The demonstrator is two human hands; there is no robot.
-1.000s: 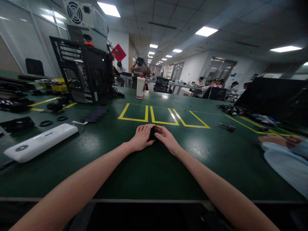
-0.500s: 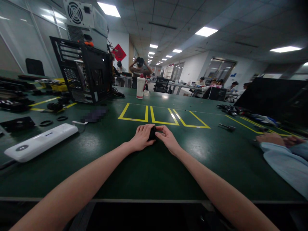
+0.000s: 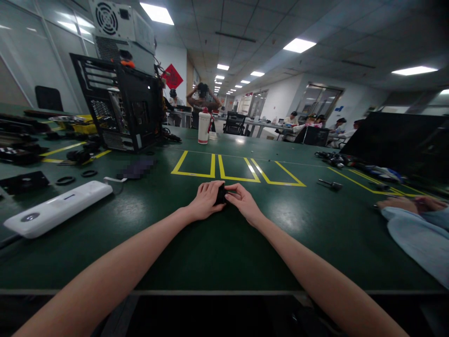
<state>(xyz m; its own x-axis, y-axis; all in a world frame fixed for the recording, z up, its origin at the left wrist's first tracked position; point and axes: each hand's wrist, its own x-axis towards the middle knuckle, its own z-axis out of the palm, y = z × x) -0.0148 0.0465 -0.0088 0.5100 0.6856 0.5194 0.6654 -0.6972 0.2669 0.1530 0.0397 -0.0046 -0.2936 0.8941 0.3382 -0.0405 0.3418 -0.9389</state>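
A small black object (image 3: 220,194) is held low over the green table (image 3: 217,248), near the middle of the view. My left hand (image 3: 206,200) wraps round it from the left, with the thumb below and the fingers on top. From the right, my right hand (image 3: 243,201) meets its side with thumb and forefinger pinched together; whether something small sits between those fingertips cannot be made out. Just beyond my hands are yellow tape outlines (image 3: 239,179) on the table.
A white device (image 3: 59,208), black rings (image 3: 65,180) and a black computer case (image 3: 122,105) are at the left. Behind stands a white bottle (image 3: 203,126). To the right lie a metal tool (image 3: 329,184) and a person's hands (image 3: 398,203) in light blue sleeves.
The whole view has shifted very slightly. My hands keep nearly the same hold on the black object. The other person's hands at the right have moved a little.
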